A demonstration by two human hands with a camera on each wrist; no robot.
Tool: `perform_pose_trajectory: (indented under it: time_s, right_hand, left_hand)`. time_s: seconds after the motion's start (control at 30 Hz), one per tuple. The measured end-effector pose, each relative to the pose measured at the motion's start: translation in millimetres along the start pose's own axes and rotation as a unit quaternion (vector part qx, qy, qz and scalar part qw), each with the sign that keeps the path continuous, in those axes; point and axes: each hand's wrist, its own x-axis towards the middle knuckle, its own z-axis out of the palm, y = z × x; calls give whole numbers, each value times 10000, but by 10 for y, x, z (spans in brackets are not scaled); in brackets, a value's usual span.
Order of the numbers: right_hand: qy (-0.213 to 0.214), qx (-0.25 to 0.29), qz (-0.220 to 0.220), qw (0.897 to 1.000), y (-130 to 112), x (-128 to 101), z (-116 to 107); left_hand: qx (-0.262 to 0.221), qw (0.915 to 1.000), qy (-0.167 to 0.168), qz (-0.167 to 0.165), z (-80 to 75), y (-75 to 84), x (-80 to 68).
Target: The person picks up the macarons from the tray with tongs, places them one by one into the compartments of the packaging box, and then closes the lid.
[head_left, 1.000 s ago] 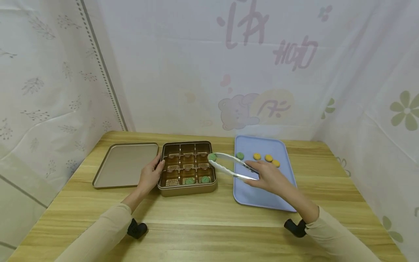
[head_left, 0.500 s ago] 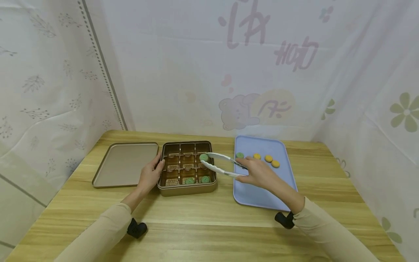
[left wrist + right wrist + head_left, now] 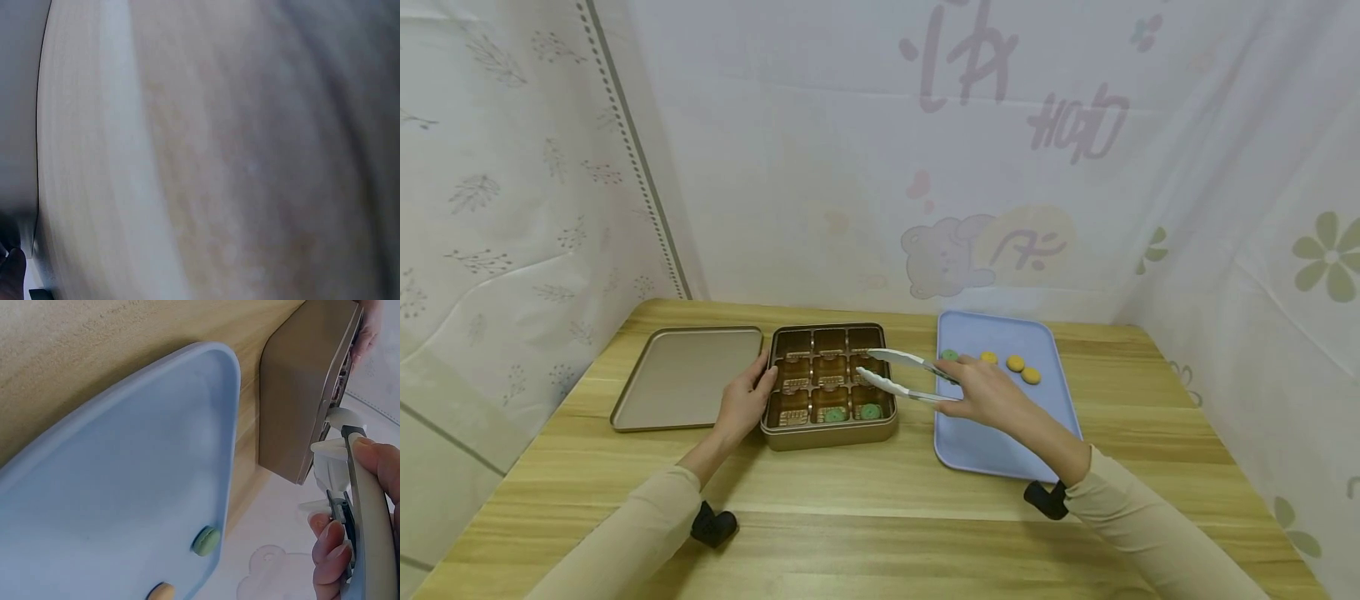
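Gripping tongs (image 3: 901, 374), right hand (image 3: 992, 396) reaches over tin (image 3: 830, 433); left hand (image 3: 743, 403) steadies it.

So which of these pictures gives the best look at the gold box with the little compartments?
The head view: the gold box shows whole from above, its grid of compartments open, the left hand at its edge. The right wrist view shows only its outer wall; the left wrist view is a blur.

Tin box (image 3: 829, 385) and blue tray (image 3: 1003, 433) sit apart; a strip of bare tabletop (image 3: 916, 433) runs between them, bridged above by tongs (image 3: 898, 373). Lid (image 3: 688, 377) lies just left of the box. Curtains close three sides; near tabletop is open.
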Motion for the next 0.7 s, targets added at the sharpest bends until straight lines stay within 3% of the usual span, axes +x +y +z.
perform_pose_trajectory:
  time_s: [0.7]
  right_hand:
    - [617,322,218,9973,170,-303,135]
  left_hand:
    - [14,10000,-11,-17,-1,19,-22]
